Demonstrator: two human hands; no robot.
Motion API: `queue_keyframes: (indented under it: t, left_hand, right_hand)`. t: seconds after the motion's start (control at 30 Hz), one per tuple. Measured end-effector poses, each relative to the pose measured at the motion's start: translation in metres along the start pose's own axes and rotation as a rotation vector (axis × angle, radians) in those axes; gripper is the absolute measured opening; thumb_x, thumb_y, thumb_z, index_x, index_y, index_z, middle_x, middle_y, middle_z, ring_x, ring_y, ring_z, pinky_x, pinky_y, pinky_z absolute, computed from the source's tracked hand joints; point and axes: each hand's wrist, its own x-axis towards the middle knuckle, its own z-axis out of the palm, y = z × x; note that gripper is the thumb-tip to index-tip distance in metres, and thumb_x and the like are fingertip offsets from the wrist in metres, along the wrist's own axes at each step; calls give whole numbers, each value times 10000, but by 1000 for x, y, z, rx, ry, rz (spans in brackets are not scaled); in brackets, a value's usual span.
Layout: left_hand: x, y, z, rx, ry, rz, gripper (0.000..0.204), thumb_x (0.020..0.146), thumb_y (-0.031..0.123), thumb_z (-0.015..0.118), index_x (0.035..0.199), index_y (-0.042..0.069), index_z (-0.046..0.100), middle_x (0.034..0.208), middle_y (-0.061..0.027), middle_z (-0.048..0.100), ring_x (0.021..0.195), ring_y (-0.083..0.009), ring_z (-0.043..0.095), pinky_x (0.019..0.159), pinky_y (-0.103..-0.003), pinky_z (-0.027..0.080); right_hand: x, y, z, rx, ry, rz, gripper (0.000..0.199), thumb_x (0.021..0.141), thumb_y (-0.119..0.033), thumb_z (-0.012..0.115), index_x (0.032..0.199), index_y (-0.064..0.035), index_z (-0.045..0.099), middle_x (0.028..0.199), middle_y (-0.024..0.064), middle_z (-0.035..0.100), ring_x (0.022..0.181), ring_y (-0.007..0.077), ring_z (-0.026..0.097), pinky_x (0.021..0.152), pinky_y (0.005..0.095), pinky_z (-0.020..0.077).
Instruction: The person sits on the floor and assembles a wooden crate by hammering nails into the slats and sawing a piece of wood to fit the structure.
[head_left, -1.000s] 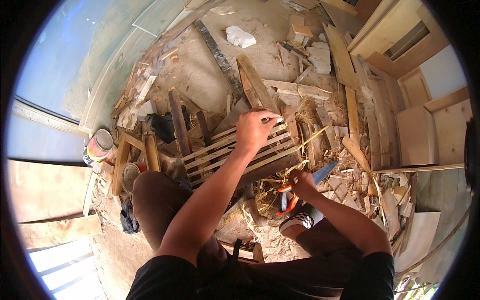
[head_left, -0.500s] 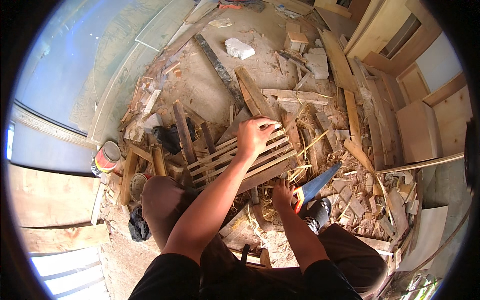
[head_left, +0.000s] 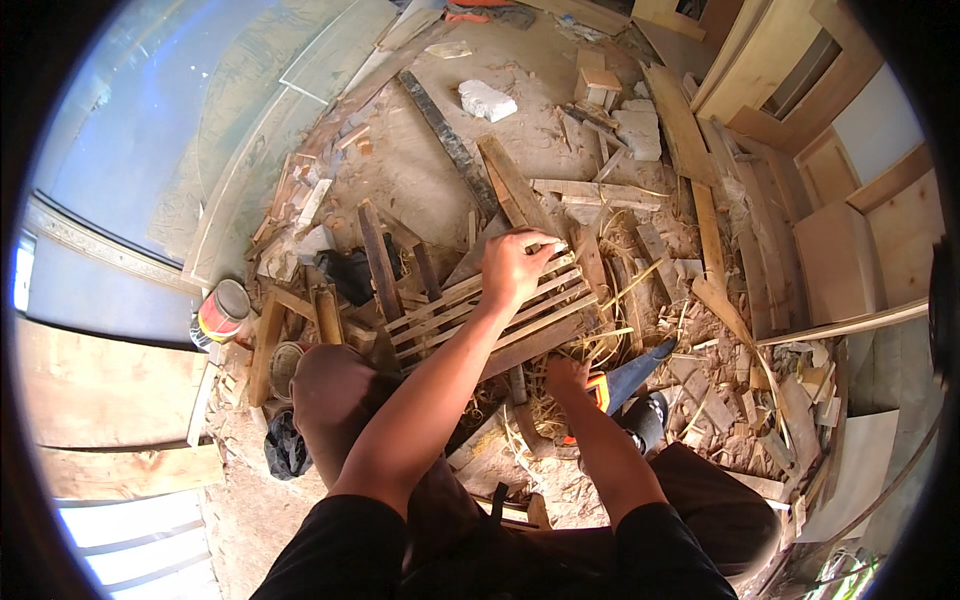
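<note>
Pinching, fingertips together, with left hand (head_left: 516, 268) over narrow pale wooden slats (head_left: 550, 319).
Cannot tell grip of right hand (head_left: 567, 376); leftward, cylindrical red-yellow metal can (head_left: 222, 322).

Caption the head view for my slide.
Left hand at thin wooden slats, right hand beside an orange-handled saw, amid scattered wood scraps.

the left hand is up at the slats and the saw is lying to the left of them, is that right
Not quite: the saw lies to the right of the slats, not the left, as the head view shows. The left hand is indeed up at the slats.
</note>
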Motion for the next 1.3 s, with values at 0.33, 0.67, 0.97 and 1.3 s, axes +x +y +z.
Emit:
queue_keyframes:
  t: [0.33, 0.67, 0.97, 1.3]
  left_hand:
    - [1, 1, -4, 31, 23, 109, 157, 910, 221, 786, 1024, 125, 839, 952, -114, 798, 687, -245, 757, 659, -346, 573]
    - [-4, 6, -7, -5, -34, 122, 133, 892, 193, 786, 997, 133, 843, 962, -103, 798, 808, -261, 773, 744, -336, 596]
    - [-6, 4, -2, 31, -124, -15, 146, 912, 199, 793, 1023, 116, 836, 1017, -98, 805, 895, -253, 780, 810, -338, 593]
    - [-8, -3, 4, 72, -59, 32, 147, 898, 232, 806, 1003, 137, 845, 991, -104, 801, 811, -234, 785, 741, -337, 590]
  right_hand:
    - [-26, 26, 6, -74, 86, -95, 313, 877, -199, 679, 1166, -264, 780, 1184, 47, 776, 1159, 262, 718, 1115, 581, 350]
    - [-51, 62, 13, -355, 255, -315, 341, 969, -164, 583, 1259, -255, 739, 1062, 84, 784, 985, 256, 767, 1229, 592, 242]
    - [-105, 92, -13, -329, 177, -408, 375, 919, -219, 645, 1285, -222, 730, 1153, 93, 761, 1132, 255, 715, 1203, 537, 311]
    - [-164, 111, -12, 336, 870, -444, 474, 888, -94, 704, 1329, -1, 559, 1132, 174, 674, 1060, 373, 643, 1038, 469, 442]
